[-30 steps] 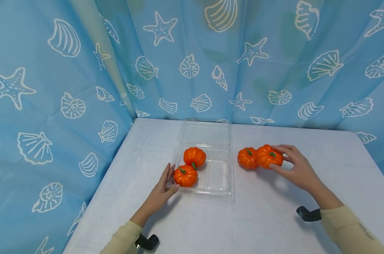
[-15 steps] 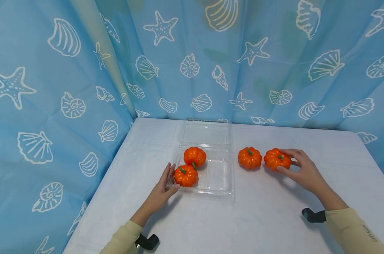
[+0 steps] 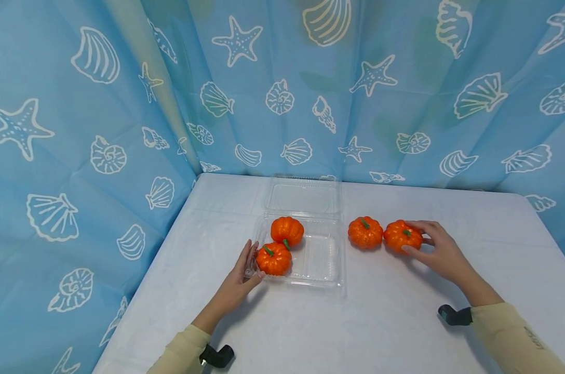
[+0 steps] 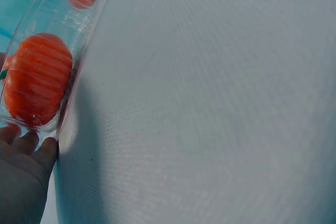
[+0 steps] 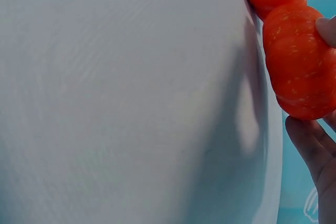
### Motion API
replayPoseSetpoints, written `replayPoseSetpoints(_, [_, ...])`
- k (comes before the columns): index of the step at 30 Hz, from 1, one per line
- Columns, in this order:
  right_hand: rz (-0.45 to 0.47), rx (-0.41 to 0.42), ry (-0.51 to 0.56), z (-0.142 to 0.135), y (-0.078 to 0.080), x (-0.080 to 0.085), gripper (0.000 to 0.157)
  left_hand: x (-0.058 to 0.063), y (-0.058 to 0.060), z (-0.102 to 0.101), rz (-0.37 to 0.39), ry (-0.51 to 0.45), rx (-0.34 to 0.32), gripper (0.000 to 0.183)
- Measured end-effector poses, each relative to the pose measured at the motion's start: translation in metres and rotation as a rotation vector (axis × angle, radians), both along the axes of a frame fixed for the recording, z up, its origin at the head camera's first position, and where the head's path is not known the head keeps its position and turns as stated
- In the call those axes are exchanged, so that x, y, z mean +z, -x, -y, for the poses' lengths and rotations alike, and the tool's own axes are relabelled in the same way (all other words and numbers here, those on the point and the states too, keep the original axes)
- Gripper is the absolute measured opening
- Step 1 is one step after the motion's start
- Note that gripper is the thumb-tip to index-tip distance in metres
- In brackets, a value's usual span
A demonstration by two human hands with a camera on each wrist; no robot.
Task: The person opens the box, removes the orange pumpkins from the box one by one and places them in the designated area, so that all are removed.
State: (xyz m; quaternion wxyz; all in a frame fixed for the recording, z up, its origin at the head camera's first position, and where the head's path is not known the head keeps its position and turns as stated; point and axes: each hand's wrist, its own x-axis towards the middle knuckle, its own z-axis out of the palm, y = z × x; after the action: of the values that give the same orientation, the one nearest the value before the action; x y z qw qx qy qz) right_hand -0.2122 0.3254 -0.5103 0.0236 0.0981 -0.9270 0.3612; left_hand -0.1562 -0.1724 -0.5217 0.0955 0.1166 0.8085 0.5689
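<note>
My left hand [image 3: 236, 283] holds the near left corner of a clear plastic clamshell container [image 3: 317, 257], thumb at the front rim and fingers along the left wall. Inside, two small orange pumpkins [image 3: 287, 231] sit together on the left. From the left wrist, the nearer pumpkin [image 4: 39, 80] shows through the ribbed wall, just beyond my fingertips. My right hand [image 3: 439, 249] grips another orange pumpkin [image 3: 401, 237] between thumb and fingers, low over the table. Right beside it, on its left, lies a fourth pumpkin [image 3: 364, 232] with a green stem.
The container's lid [image 3: 303, 197] lies folded back toward the rear of the table. A white cloth [image 3: 357, 332] covers the tabletop. Behind and to the left hangs a blue curtain [image 3: 254, 124] with shell and starfish prints.
The right hand has drawn its pumpkin rightward off the neighbouring one, then brought it slightly back left, right up beside it. The neighbouring pumpkin has shifted a little left. The left hand stays put.
</note>
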Motion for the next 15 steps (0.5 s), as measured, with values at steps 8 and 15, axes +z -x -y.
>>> replayPoseSetpoints(8, [0.038, -0.030, -0.021, -0.0022, 0.0023, -0.0054, 0.066, -0.0012, 0.0007, 0.0001, 0.007, -0.008, -0.001, 0.090])
replayPoseSetpoints(15, [0.071, -0.037, -0.029, -0.0019, 0.0030, -0.0057, 0.068, -0.0020, 0.0010, 0.0004, 0.006, -0.006, 0.005, 0.090])
